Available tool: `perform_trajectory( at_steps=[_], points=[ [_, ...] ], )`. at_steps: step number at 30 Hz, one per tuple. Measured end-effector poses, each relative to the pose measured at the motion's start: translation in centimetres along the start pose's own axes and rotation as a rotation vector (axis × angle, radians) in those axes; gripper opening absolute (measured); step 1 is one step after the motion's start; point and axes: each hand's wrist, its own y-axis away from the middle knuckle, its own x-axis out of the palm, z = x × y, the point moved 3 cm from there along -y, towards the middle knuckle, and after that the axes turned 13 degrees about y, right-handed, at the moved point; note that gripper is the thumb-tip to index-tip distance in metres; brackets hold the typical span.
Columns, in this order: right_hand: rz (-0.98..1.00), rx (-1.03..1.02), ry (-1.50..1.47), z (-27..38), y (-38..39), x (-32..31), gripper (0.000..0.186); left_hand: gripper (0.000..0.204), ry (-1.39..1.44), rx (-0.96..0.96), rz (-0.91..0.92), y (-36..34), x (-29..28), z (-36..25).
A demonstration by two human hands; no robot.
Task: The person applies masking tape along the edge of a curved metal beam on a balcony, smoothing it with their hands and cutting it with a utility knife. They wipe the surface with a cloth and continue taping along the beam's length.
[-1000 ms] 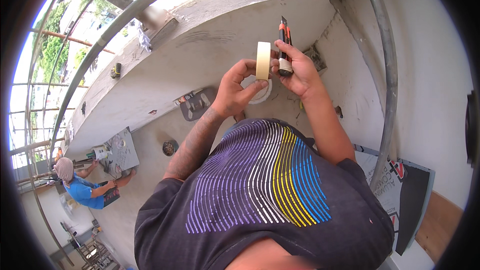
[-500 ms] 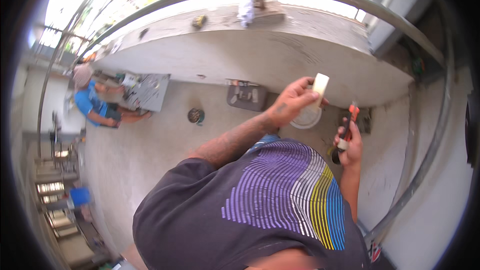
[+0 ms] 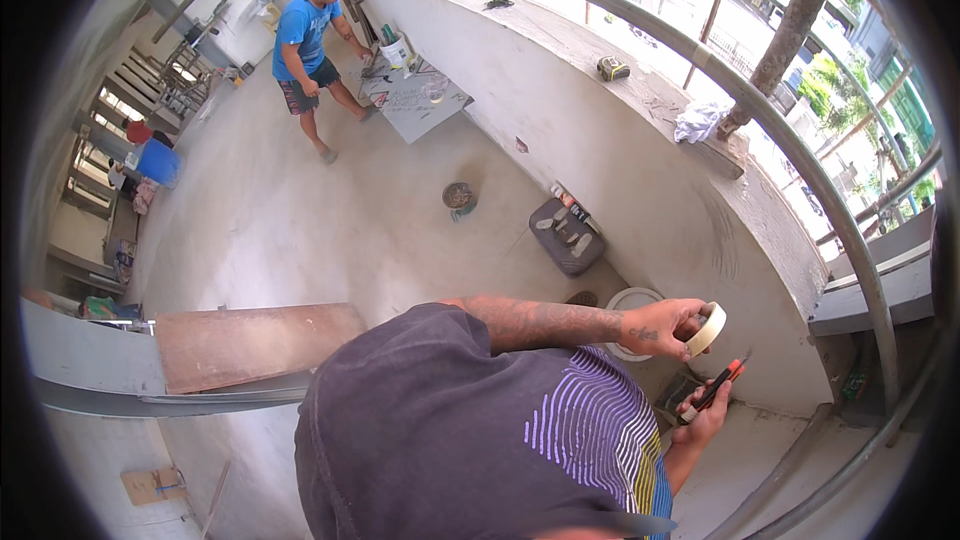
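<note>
My left hand (image 3: 658, 330) is closed around a roll of cream masking tape (image 3: 709, 329), its fingers partly hidden behind the ring. Just below and to the right, my right hand (image 3: 702, 426) grips a black and orange utility knife (image 3: 712, 389) whose thin tip points up and away. A short gap separates the knife from the tape. Under my left wrist, a white round bucket (image 3: 625, 302) stands on the floor, partly covered by the arm.
A grey bin (image 3: 566, 237) holding tools sits against the low wall, with a dark pot (image 3: 459, 196) farther left. A co-worker in blue (image 3: 303, 32) stands at a grey board (image 3: 425, 120). A curved metal pipe (image 3: 800, 155) runs along the right; a brown plank (image 3: 260, 345) lies left.
My view has swung, so the co-worker and wall appear shifted right. My hands sit lower and farther right in view. The tape is turned, showing its ring shape; both grips continue.
</note>
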Motion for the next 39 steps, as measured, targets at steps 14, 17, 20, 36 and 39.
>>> perform_trajectory(
  at_steps=[14,17,20,36,39],
  points=[
    [0.265,-0.206,0.062,-0.6,1.2,5.7,0.049,0.065,-0.143,0.209,-0.515,5.8,-4.8,-0.8],
    [0.303,-0.201,0.144,-0.7,1.8,6.1,0.063,0.059,-0.291,0.285,-0.594,6.8,-6.6,-1.6],
    [0.318,-0.218,0.241,-0.3,2.1,7.0,0.069,0.06,-0.384,0.356,-0.772,6.7,-8.4,-3.8],
    [0.303,-0.166,0.41,1.8,-5.9,20.9,0.052,0.053,-0.681,0.481,-0.689,2.5,-25.4,-17.3],
    [0.311,-0.176,0.514,3.4,-7.1,25.2,0.05,0.055,-0.688,0.463,-0.74,3.7,-28.8,-17.8]
  ],
)
